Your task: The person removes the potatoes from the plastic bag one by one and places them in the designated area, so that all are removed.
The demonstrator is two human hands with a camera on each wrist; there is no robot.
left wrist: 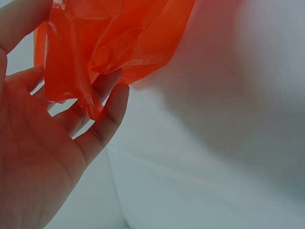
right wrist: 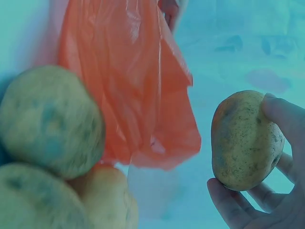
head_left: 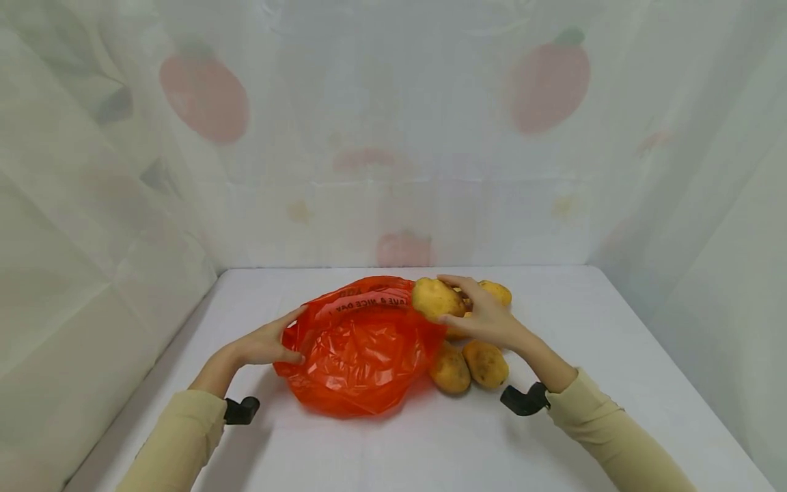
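Observation:
A red plastic bag (head_left: 356,352) with dark printing near its rim lies on the table, its mouth spread open. My left hand (head_left: 261,344) holds the bag's left edge between thumb and fingers; in the left wrist view the crumpled film (left wrist: 114,38) runs between them. Above the bag's right rim, my right hand (head_left: 488,320) grips a yellow potato (head_left: 432,298). The right wrist view shows this potato (right wrist: 245,143) between thumb and fingertips, apart from the bag. Several more potatoes (head_left: 486,363) lie against and just right of the bag, some partly hidden by my right hand.
A white cloth covers the table (head_left: 369,458). Pale curtains (head_left: 393,137) with faded fruit prints stand behind it and at both sides. A black wrist-camera mount (head_left: 242,411) sits at the left cuff, another (head_left: 525,400) at the right.

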